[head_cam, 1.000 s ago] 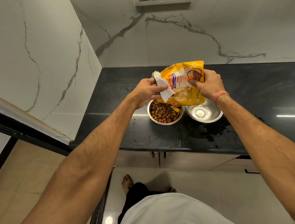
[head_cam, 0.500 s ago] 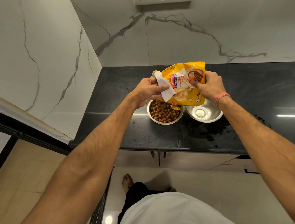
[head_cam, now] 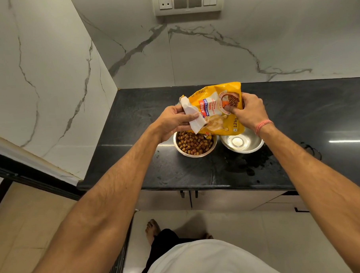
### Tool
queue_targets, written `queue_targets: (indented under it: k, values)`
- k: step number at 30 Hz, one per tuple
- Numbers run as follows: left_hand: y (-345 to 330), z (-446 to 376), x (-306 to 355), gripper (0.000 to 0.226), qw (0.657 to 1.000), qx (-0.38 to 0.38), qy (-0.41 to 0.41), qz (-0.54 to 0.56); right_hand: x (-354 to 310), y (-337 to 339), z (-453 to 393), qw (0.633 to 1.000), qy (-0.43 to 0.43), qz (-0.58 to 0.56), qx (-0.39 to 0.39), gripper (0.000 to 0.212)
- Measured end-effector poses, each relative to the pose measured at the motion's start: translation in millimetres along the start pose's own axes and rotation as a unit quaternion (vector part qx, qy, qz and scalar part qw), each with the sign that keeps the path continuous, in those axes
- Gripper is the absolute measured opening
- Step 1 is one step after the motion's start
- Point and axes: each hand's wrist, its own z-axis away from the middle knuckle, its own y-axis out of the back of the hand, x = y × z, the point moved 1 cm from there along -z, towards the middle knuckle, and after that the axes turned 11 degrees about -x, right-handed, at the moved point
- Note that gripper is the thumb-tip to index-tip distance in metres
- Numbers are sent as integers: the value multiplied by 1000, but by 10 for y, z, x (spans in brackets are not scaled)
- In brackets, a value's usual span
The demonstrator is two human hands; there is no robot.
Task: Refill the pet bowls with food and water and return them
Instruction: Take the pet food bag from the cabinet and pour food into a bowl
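A yellow pet food bag [head_cam: 215, 110] hangs above two steel bowls on the black counter [head_cam: 297, 110]. My left hand [head_cam: 174, 121] grips its folded white top edge, and my right hand [head_cam: 248, 110] pinches its right side with the thumb on the front. The left bowl [head_cam: 195, 145] is full of brown kibble. The right bowl [head_cam: 242, 143] has a shiny bottom with no kibble in it; whether it holds water I cannot tell. The bag covers the far rims of both bowls.
Wet patches [head_cam: 244, 164] spread on the counter in front of the right bowl. Marble walls close in at the left and back, with a switch plate [head_cam: 187, 0] high up. Cabinet doors [head_cam: 188, 200] sit under the counter, above my bare foot [head_cam: 152, 228].
The bag has tipped slightly more upright and lifted a little; both hands keep the same hold. The bowls have not moved.
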Motion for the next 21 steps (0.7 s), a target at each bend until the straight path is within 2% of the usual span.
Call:
queue_targets:
  k: [16,21]
  values:
    - [-10,73,-56,32,1000,7,9,13,-47,-6,111,999,26,29,25,46]
    - [-19,88,-59,43,1000,12,4,12,-62,-51,130,999,22,26,37,46]
